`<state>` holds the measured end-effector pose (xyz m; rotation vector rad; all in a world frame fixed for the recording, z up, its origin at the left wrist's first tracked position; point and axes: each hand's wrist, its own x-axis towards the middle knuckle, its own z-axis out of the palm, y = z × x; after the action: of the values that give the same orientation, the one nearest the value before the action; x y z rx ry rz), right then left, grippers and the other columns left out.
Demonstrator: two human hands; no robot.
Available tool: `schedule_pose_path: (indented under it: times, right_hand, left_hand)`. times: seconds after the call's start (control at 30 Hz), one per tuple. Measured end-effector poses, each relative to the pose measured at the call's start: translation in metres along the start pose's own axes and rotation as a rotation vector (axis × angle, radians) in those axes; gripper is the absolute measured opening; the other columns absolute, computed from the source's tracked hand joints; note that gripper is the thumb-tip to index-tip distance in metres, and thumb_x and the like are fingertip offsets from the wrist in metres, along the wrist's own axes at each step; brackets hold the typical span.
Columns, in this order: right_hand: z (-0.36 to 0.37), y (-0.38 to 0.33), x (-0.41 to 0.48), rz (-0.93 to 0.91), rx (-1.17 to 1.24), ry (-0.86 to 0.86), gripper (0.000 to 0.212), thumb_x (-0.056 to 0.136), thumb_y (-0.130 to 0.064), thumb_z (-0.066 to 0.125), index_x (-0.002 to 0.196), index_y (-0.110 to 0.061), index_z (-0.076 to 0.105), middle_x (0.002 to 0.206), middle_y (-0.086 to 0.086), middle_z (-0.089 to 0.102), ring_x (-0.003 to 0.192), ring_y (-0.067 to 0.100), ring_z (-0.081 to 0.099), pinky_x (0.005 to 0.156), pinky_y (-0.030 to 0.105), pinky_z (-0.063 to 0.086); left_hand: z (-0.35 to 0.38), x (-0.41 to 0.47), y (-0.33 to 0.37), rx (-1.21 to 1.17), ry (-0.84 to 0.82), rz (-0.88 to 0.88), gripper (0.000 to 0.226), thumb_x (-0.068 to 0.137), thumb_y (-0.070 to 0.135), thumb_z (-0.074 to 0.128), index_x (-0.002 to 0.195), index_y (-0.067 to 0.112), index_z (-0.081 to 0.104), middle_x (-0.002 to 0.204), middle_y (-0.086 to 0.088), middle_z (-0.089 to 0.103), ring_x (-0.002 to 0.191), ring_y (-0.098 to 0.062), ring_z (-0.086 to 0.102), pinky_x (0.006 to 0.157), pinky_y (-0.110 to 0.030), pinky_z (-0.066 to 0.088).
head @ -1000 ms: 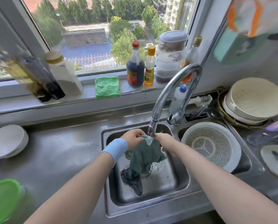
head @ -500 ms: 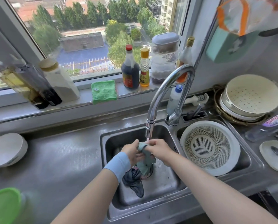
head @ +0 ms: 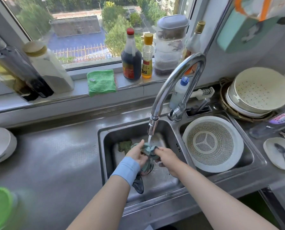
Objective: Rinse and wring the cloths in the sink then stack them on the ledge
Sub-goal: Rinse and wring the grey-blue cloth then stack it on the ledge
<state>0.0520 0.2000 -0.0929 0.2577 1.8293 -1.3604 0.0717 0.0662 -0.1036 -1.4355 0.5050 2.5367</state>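
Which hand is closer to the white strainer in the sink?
Right. The right hand holds the cloth just left of the strainer; the left hand is farther left, beyond the cloth.

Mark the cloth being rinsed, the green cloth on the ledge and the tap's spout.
rinsed cloth (head: 149, 149): head view, bunched top fold.
green cloth (head: 102, 83): head view, middle of its upper face.
tap spout (head: 152, 125): head view, nozzle end.

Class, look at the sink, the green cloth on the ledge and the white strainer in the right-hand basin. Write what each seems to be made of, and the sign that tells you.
Sink: looks like stainless steel, brushed grey, with soft reflections and scuffs.
Green cloth: probably microfibre or terry, matt, with fuzzy pile.
White strainer: apparently moulded plastic, matt white, with fine regular slots.
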Motion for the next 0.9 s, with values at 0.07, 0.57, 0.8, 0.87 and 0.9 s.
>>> schedule_pose_path:
  times: [0.07,0.57,0.8,0.87,0.9]
  right_hand:
    - [0.001,0.001,0.001,0.099,0.094,-0.028,0.025,0.105,-0.029,0.043,0.108,-0.017,0.065,0.093,-0.001,0.068,0.075,0.013,0.062,0.061,0.027,0.052]
    - [0.018,-0.009,0.023,-0.029,0.382,0.007,0.035,0.091,0.007,0.048,0.076,-0.022,0.035,0.072,0.006,0.052,0.059,0.017,0.047,0.052,0.030,0.035]
    - [0.004,0.004,0.017,0.199,0.322,-0.125,0.031,0.101,-0.007,0.035,0.109,-0.001,0.064,0.091,0.020,0.069,0.071,0.029,0.063,0.058,0.035,0.054]
    - [0.007,-0.002,0.021,0.124,0.408,-0.088,0.040,0.097,0.008,0.032,0.127,0.000,0.058,0.107,0.023,0.068,0.083,0.031,0.064,0.062,0.034,0.054]
    - [0.007,-0.005,0.026,0.071,0.453,-0.046,0.046,0.094,0.013,0.033,0.131,-0.002,0.055,0.112,0.023,0.067,0.085,0.030,0.065,0.063,0.033,0.054]
  left_hand:
    - [0.001,0.006,-0.001,0.061,0.006,0.002,0.046,0.099,0.039,0.054,0.112,-0.005,0.061,0.115,-0.023,0.065,0.109,-0.036,0.063,0.101,-0.046,0.047]
    - [0.001,0.004,0.005,0.376,0.065,0.268,0.023,0.099,0.014,0.057,0.122,0.011,0.052,0.114,-0.018,0.065,0.091,-0.031,0.068,0.086,-0.049,0.059]
    - [-0.001,0.001,0.006,0.559,0.061,0.278,0.024,0.099,0.005,0.054,0.123,0.007,0.056,0.114,-0.020,0.069,0.088,-0.030,0.072,0.074,-0.039,0.062]
    - [-0.003,0.000,0.006,0.661,0.053,0.324,0.032,0.092,-0.007,0.053,0.120,0.007,0.058,0.111,-0.019,0.069,0.095,-0.033,0.070,0.081,-0.042,0.060]
    - [-0.004,-0.001,0.006,0.738,0.061,0.353,0.036,0.088,-0.013,0.052,0.116,0.008,0.061,0.108,-0.017,0.070,0.096,-0.032,0.069,0.085,-0.043,0.059]
